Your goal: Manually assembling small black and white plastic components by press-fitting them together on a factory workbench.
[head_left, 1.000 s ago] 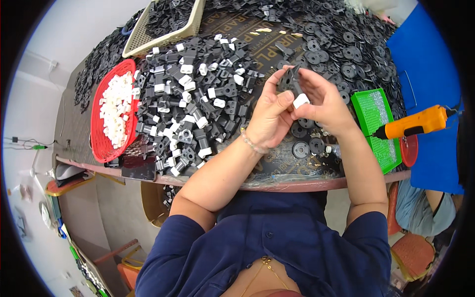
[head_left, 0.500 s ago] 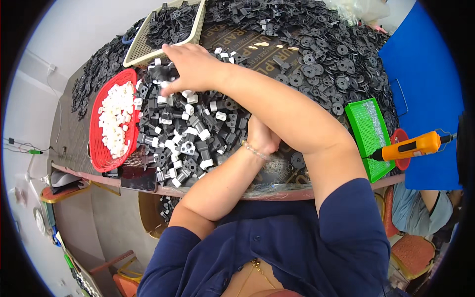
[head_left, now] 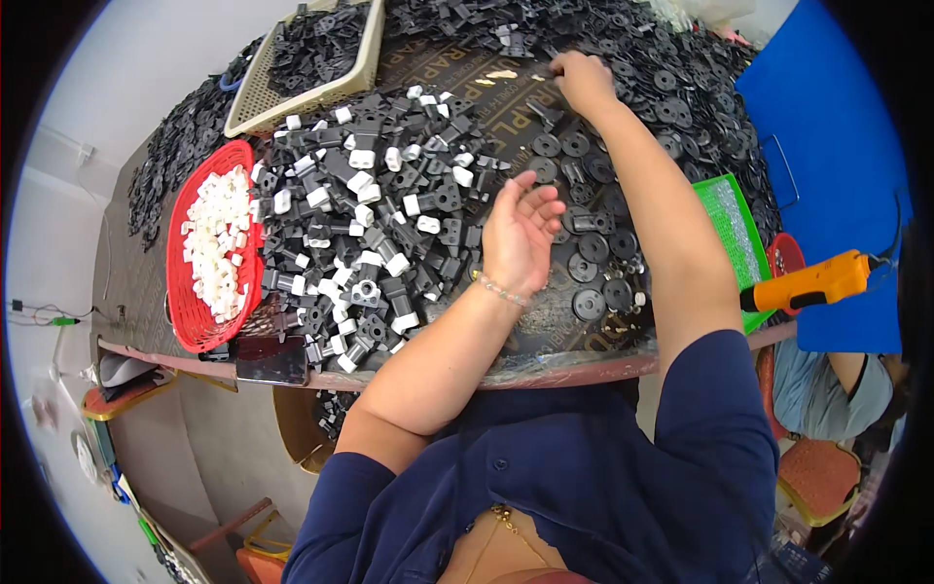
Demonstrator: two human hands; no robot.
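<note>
My left hand [head_left: 525, 234] is palm up above the table, fingers loosely curled and apart, with nothing in it. A beaded bracelet circles that wrist. My right hand [head_left: 586, 86] reaches to the far side, at the edge of the pile of black plastic parts [head_left: 506, 37]. Its fingertips are blurred, and whether they grip a part cannot be made out. Left of my left hand spreads a heap of black parts with white caps [head_left: 365, 214]. Round black discs [head_left: 588, 304] lie to its right, with more discs [head_left: 671, 112] farther back.
A red basket [head_left: 180, 292] holds white caps at the left. Behind it stands a cream crate [head_left: 255, 122] of black parts. At the right are a green tray [head_left: 744, 219] of small metal pieces, an orange electric screwdriver [head_left: 812, 280], a red bowl [head_left: 786, 255] and a blue panel [head_left: 837, 175].
My right hand has moved from the capped heap at the left to the far black pile on the right. My left hand, earlier partly behind the right forearm, is now uncovered with its palm up.
</note>
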